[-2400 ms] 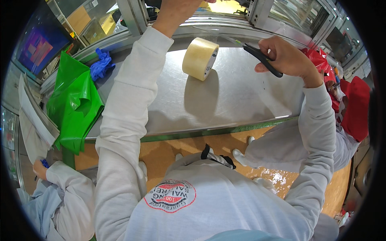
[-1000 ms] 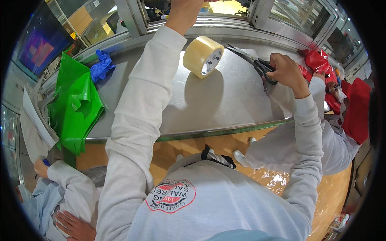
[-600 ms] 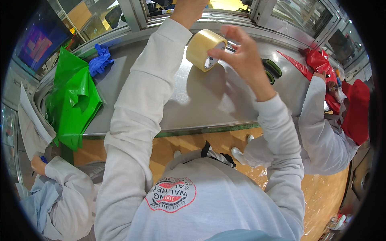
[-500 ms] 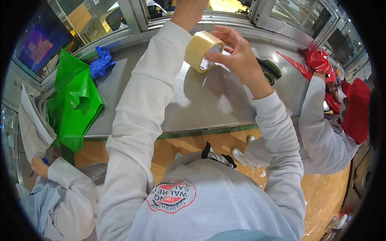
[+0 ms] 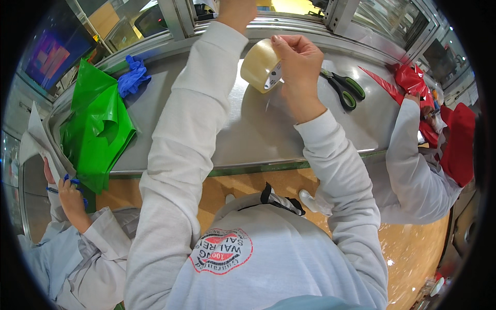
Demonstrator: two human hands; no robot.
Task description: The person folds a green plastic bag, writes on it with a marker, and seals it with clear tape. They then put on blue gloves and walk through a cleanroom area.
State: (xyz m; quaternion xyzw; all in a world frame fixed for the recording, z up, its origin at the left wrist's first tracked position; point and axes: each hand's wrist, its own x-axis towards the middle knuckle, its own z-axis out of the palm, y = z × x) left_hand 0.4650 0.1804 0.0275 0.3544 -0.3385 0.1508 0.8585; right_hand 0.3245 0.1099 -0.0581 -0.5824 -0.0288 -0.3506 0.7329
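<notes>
The tape roll (image 5: 254,63) is showing just left of the right hand (image 5: 305,63), whose fingertips are pressing together; the left hand (image 5: 236,11) is hiding its fingers, so I cannot tell

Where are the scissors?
In the head view, right of centre: the black-and-green scissors lie on the metal table, between the right hand and the red plastic.

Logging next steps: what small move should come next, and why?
Probably close the right hand further around the tape roll: it seems to touch only the upper rim, the scissors lie on the table, and the left hand, fingers out of view, can't be confirmed as supporting it.
</notes>
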